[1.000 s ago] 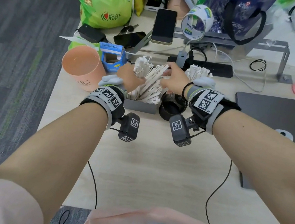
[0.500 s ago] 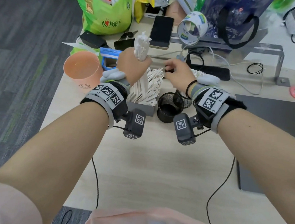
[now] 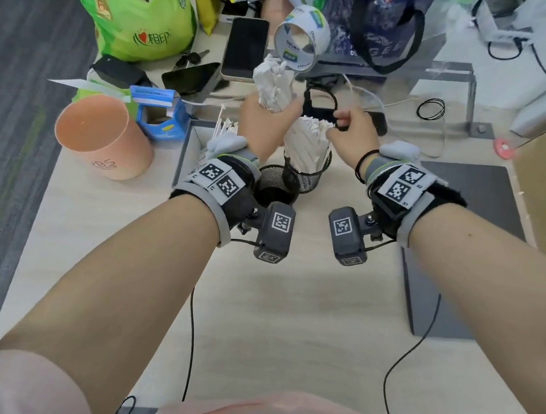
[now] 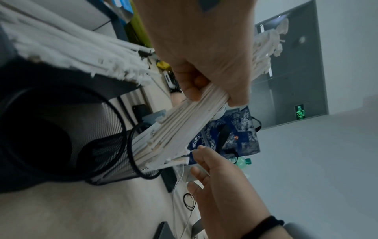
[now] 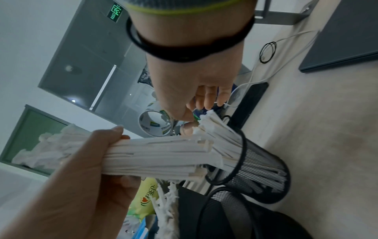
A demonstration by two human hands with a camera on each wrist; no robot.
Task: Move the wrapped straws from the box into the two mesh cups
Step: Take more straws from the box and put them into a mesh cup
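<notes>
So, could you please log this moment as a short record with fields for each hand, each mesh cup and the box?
left hand: grips a bundle of wrapped straws, lower ends at the far cup's mouth
right hand: fingertips at the tops of the far cup's straws; grip unclear
far mesh cup: holds many straws
near mesh cup: no straws visible
box: some straws remain

Office: cluttered desk (image 3: 287, 310), carpet floor (image 3: 10, 109), exit sign (image 4: 299, 112).
</notes>
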